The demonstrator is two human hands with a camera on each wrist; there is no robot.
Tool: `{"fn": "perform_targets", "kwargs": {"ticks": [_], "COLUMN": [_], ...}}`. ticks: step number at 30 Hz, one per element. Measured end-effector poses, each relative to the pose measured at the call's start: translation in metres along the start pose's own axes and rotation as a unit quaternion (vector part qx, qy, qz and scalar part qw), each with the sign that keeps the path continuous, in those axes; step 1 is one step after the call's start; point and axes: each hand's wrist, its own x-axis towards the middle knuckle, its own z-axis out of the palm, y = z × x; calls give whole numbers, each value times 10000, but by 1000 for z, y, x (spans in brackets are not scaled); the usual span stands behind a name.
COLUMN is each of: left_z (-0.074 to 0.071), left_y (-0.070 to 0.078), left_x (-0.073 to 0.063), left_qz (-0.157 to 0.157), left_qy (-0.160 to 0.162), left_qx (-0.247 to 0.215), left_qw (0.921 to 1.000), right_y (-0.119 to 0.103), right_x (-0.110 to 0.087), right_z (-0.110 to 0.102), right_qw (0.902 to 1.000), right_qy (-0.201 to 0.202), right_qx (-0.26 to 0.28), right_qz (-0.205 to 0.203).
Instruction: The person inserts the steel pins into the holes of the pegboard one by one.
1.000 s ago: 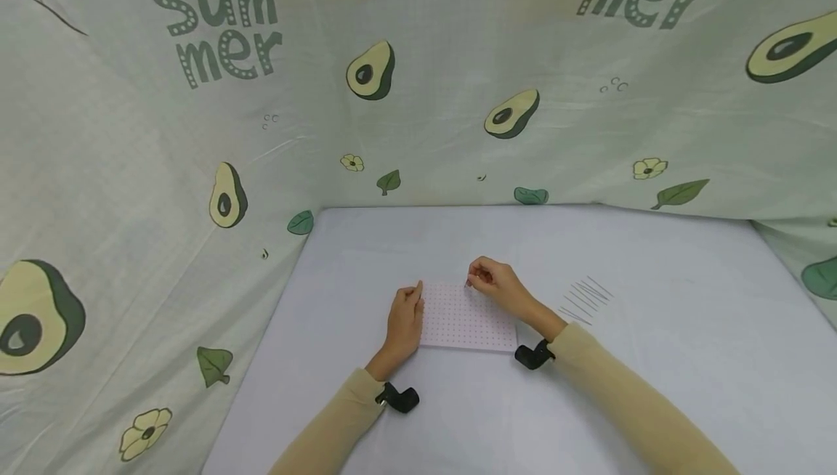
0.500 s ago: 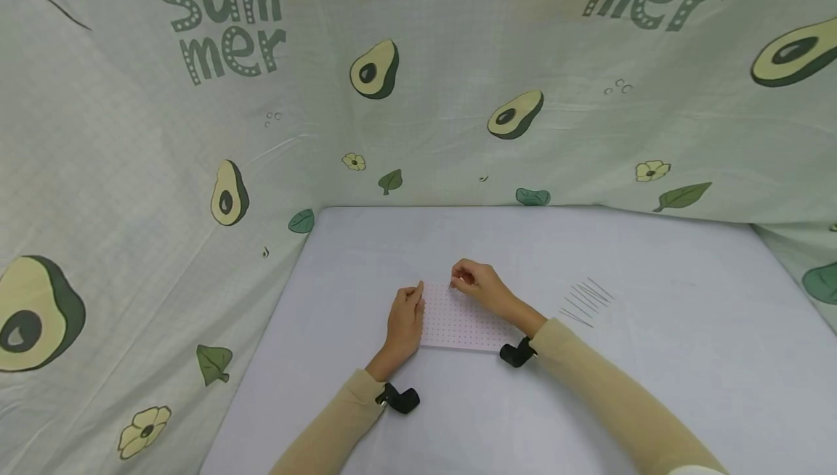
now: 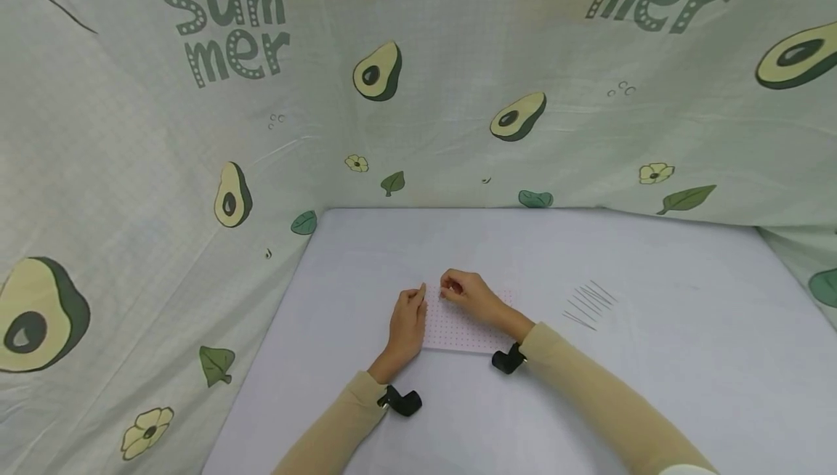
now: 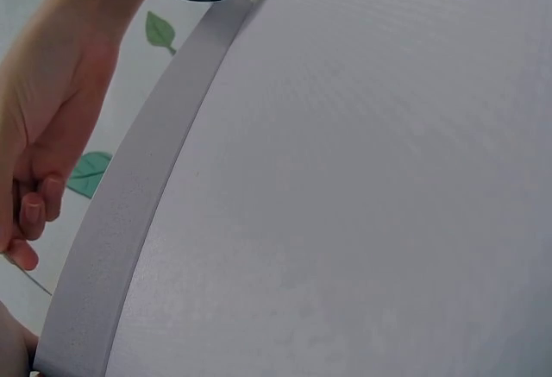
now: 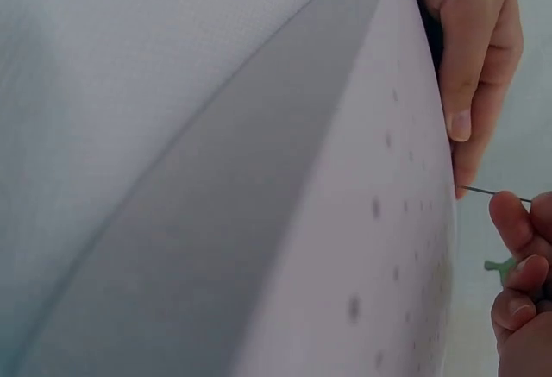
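A flat white board with rows of small dots or holes [image 3: 458,330] lies on the table. My left hand [image 3: 407,324] grips its left edge near the far corner. In the right wrist view, the left hand [image 5: 479,40] has its thumb against the board's side. Over the far left part of the board is my right hand [image 3: 474,295]. Between its thumb and finger it pinches a thin dark needle-like rod [image 5: 492,191]. Whether the rod's far end touches the board cannot be made out. The left wrist view shows the right hand [image 4: 60,92] beyond the board's pale side [image 4: 138,187].
Several thin dark rods [image 3: 590,304] lie roughly side by side on the white table [image 3: 680,359], right of the board. A cloth printed with avocados [image 3: 445,39] hangs behind the table and to its left. Each wrist wears a small black camera [image 3: 404,402].
My right hand has moved left across the far side of the board, closer to my left hand, still pinching the rod. The left hand and board have stayed in place.
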Motion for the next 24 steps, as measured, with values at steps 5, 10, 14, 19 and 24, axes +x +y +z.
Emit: {"fn": "perform_targets", "kwargs": {"ticks": [5, 10, 14, 19, 24], "left_z": [0, 0, 0, 0, 0], "left_y": [1, 1, 0, 0, 1], "left_x": [0, -1, -2, -1, 0], "left_qz": [-3, 3, 6, 8, 16], "left_qy": [18, 21, 5, 24, 56], "left_qx": [19, 30, -1, -7, -53], "left_qw": [10000, 10000, 10000, 10000, 10000], "right_y": [0, 0, 2, 1, 2], "right_x": [-1, 0, -1, -1, -2], "right_z": [4, 6, 8, 9, 8], "right_qw": [10000, 10000, 9999, 9999, 9999], "right_qy": [-8, -11, -64, -55, 2], "right_qx": [-60, -77, -72, -115, -93], "right_qz": [42, -17, 70, 92, 84]}}
